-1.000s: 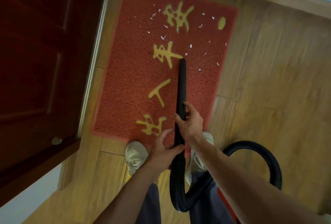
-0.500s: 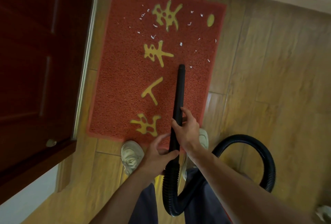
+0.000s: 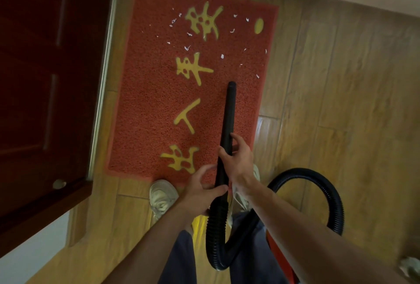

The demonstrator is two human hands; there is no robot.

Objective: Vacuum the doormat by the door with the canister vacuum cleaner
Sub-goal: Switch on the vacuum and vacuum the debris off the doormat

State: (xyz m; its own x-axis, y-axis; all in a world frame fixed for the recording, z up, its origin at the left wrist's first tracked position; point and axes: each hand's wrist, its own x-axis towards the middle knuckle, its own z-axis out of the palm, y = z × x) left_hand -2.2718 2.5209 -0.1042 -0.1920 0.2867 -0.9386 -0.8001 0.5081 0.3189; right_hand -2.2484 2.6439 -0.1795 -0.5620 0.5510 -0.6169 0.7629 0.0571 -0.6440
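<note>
By the door (image 3: 45, 79), on the wood floor (image 3: 341, 101): the red doormat (image 3: 154, 106) lies flat, long side along the door's edge, with yellow characters (image 3: 193, 69) down its middle. White scraps (image 3: 222, 56) are scattered over the far half, mostly around the top two characters and toward the right edge.

Your right hand (image 3: 238, 161) grasps the black wand (image 3: 229, 113) about midway, fingers and thumb curled round it. Your left hand (image 3: 200, 192) holds the wand lower down, just above where the ribbed hose (image 3: 318, 177) joins. Its thumb is laid across the tube and its index finger is lifted off. The hands are close together, one above the other on the tube.

The wand points away from you over the mat's right half, tip just short of the nearest scraps. Can't tell whether the tip touches the pile. The hose drops from the wand between your legs, then loops up and round to your right over the floor. Your shoes (image 3: 162, 197) stand at the mat's near edge, the left one just off it and the right one mostly hidden behind your hand.
</note>
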